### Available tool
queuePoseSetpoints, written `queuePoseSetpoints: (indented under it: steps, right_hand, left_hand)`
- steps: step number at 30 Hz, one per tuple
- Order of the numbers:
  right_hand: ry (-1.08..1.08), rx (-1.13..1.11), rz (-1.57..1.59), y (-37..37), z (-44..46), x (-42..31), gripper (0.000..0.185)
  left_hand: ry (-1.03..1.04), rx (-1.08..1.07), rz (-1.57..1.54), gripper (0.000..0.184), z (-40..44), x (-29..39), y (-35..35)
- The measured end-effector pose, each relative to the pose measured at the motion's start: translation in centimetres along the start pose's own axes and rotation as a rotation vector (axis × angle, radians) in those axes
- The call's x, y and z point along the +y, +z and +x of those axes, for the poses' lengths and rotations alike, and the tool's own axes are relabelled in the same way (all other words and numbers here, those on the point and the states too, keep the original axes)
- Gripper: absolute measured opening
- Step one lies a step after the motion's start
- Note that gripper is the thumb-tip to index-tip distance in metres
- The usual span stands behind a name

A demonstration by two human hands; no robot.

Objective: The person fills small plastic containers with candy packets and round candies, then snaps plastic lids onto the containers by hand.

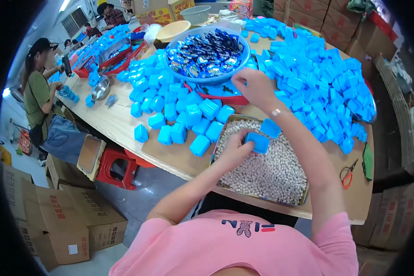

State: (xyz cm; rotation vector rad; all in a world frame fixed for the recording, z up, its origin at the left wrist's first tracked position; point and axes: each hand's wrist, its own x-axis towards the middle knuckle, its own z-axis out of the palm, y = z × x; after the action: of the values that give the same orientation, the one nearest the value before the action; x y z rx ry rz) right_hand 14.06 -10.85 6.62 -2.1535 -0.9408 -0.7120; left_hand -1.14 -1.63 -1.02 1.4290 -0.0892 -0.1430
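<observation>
My left hand (237, 148) grips a small open blue plastic box (258, 143) by its near side, above a tray (212, 158) of small whitish bead-like pieces (267, 171). Just beyond that box is another blue plastic piece (271, 128); whether the two are joined I cannot tell. My right hand (257, 89) is raised at the near right of a big blue basin (179, 79) full of shiny dark-blue packets (204, 53). Its fingers are pinched together, and what is between them, if anything, does not show. Below that hand sits a red tray (230, 100), partly hidden by the basin.
Closed blue boxes (179, 112) stand left of the bead tray. A large heap of open blue boxes (313, 87) covers the right side. Orange-handled scissors (348, 177) lie at the right edge. A co-worker (41, 92) stands at left, near a red stool (117, 168) and cartons (73, 221).
</observation>
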Motion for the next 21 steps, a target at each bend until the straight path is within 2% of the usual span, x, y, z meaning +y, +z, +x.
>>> queuePoseSetpoints:
  steps: [2,4,7,10,14,16,17,19,21]
  right_hand:
    - [-0.023,0.013,-0.049,3.6,4.0,1.3,0.011]
    - [0.032,-0.154,-0.300,6.9,7.3,1.8,0.013]
    - [-0.017,-0.108,-0.311,11.8,9.4,2.6,0.013]
    - [-0.066,-0.075,-0.336,13.3,10.9,3.2,0.014]
    - [0.066,0.024,-0.138,10.3,9.9,5.7,0.012]
    - [0.216,0.022,0.179,5.6,8.0,5.2,0.011]
    - [0.237,0.008,0.167,3.4,6.5,5.2,0.011]
    - [0.484,-0.270,0.741,-1.1,3.0,4.8,0.010]
    - [0.659,-0.349,0.968,-5.3,-0.9,1.9,0.007]
  left_hand:
    - [0.019,0.028,0.063,0.029,0.0,0.1,-0.2]
    - [0.155,-0.003,0.264,0.029,0.2,-0.2,-0.7]
    - [0.155,-0.021,0.239,0.031,0.1,-0.3,-0.6]
    - [0.152,-0.043,0.195,0.032,0.3,0.0,-1.1]
    - [0.151,-0.041,0.120,0.032,0.0,0.6,-0.9]
    - [0.006,-0.067,-0.021,0.033,-0.2,1.2,-1.2]
    - [-0.013,-0.077,-0.040,0.033,-0.2,1.2,-1.0]
    - [-0.012,0.050,-0.238,0.032,-0.1,1.2,-0.6]
    - [0.007,0.133,-0.224,0.036,0.0,1.7,-0.6]
